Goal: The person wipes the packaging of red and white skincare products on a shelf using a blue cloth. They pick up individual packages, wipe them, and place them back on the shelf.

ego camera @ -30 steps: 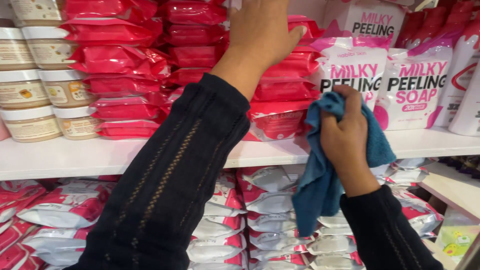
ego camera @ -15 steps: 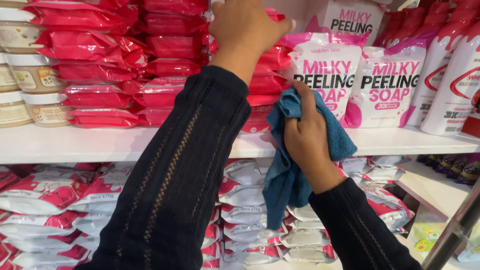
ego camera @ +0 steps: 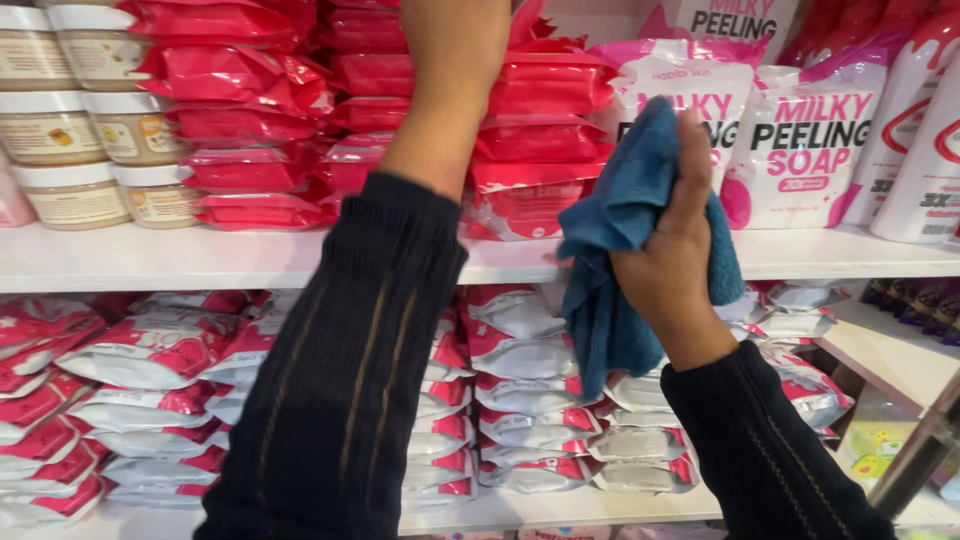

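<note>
Cloth (ego camera: 620,250) — one, blue, gripped by rt hand (ego camera: 670,260) fingers; lt hand (ego camera: 450,40) fingers unseen — can't tell.

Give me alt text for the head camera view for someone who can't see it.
A right hand holds a blue cloth up against white pouches on a white shelf, while the left hand reaches up among stacked red packs. Cream jars stand at the left; more packs fill the shelf below.
</note>
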